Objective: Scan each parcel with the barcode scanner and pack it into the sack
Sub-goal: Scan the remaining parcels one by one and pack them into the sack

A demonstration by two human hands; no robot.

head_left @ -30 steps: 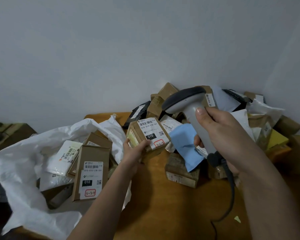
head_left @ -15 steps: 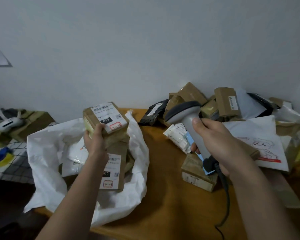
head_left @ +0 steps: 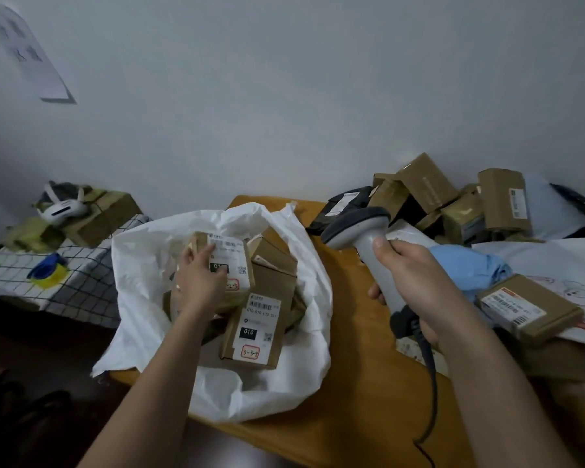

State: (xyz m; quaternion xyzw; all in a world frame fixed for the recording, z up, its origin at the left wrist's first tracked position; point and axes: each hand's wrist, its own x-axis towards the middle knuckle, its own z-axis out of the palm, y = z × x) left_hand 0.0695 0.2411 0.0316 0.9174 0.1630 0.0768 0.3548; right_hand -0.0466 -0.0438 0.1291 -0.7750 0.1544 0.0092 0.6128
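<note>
A white sack [head_left: 142, 265] lies open on the left of the wooden table [head_left: 352, 383]. Inside it my left hand [head_left: 201, 282] grips a small brown parcel [head_left: 240, 261] with a white label, resting on other boxes. A larger labelled box [head_left: 254, 329] marked 010 leans in front of it. My right hand [head_left: 416, 285] holds the grey barcode scanner [head_left: 358, 228] by its handle, head pointing left over the table, with its black cable [head_left: 429, 400] hanging down.
A heap of brown boxes [head_left: 453, 204], a black mailer [head_left: 341, 206], a blue pouch [head_left: 466, 268] and a flat labelled box [head_left: 527, 305] fill the table's right side. On the left, a checked surface [head_left: 81, 282] carries a tape roll [head_left: 48, 271], a white headset [head_left: 61, 207] and a box.
My left hand has carried the small parcel from the table's middle leftwards and down into the sack. The scanner in my right hand stays raised; the view has swung left.
</note>
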